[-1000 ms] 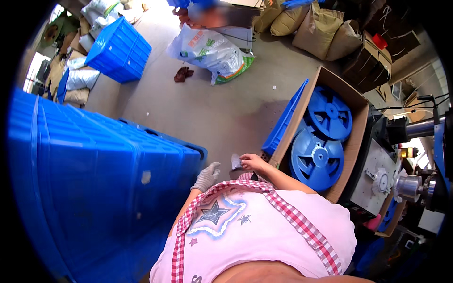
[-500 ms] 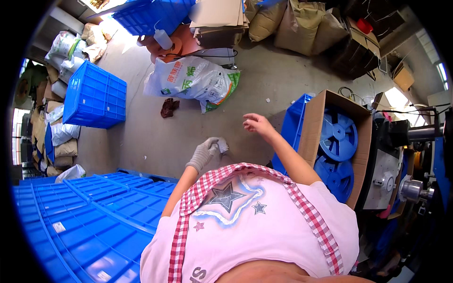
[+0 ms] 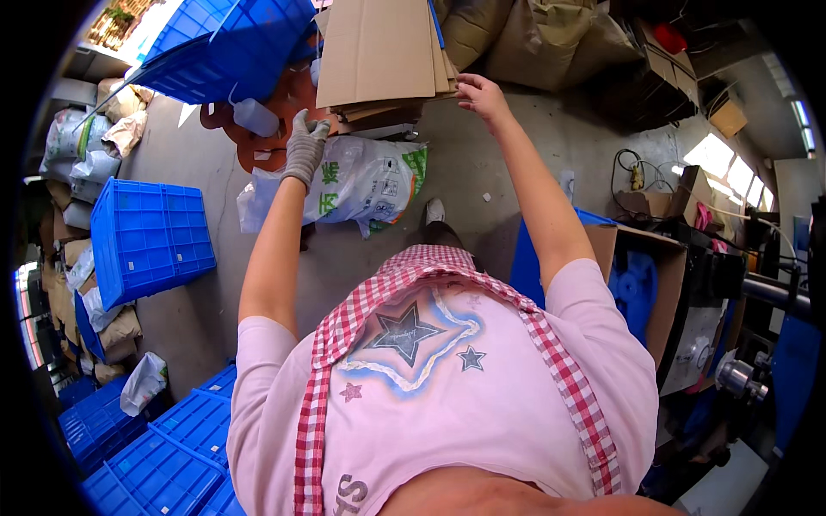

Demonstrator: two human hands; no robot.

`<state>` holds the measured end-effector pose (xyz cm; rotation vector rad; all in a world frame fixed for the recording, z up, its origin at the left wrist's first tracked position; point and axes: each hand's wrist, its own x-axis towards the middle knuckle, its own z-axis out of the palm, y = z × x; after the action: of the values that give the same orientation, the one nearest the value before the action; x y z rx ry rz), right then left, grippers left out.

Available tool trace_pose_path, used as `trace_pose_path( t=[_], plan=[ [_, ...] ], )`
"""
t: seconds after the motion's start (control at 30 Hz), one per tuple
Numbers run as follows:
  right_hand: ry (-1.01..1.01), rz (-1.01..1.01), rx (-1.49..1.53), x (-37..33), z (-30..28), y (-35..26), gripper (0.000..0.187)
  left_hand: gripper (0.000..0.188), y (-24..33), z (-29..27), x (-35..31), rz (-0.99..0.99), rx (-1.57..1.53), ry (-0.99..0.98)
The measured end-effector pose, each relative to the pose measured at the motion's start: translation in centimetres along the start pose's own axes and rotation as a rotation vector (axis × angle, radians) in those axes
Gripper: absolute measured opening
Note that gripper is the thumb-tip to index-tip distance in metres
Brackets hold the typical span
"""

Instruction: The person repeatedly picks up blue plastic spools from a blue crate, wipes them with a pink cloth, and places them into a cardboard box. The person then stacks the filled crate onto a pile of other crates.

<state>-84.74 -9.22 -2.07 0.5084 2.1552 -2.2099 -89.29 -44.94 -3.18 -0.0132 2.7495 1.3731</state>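
Note:
A stack of flat brown cardboard sheets (image 3: 379, 56) lies ahead of me at the top of the view. My left hand (image 3: 305, 148), in a grey knit glove, reaches to the stack's near left corner; its fingers are apart and hold nothing I can see. At the right edge, my bare right hand (image 3: 483, 98) has its fingers stretched towards the sheets. Whether the fingertips touch the cardboard I cannot tell. Below the stack a white and green plastic sack (image 3: 361, 181) rests on the floor, partly behind my left wrist.
Blue plastic crates (image 3: 155, 236) stand to the left, with more blue crates (image 3: 172, 447) at lower left. A white squeeze bottle (image 3: 255, 118) sits by orange-brown reels (image 3: 258, 155). On my right are an open cardboard box (image 3: 671, 292) holding blue reels and a machine (image 3: 740, 378).
I have moved forward, so the cardboard stack and sack appear nearer. Both arms have stretched out from near my body to either side of the stack.

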Motion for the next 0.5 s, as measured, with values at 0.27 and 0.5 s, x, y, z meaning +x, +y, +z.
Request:
trace_pose_path(
  t=[0.27, 0.5],
  plan=[
    [0.134, -0.053, -0.509, 12.3, 2.1, 1.1, 0.047, 0.062, -2.0, 2.3, 11.7, -0.169, 0.035, -0.001],
    [0.219, 0.086, -0.527, 14.6, 3.0, -0.4, 0.052, 0.035, -1.7, 3.4, 15.3, -0.135, -0.193, -0.185]
  ],
)
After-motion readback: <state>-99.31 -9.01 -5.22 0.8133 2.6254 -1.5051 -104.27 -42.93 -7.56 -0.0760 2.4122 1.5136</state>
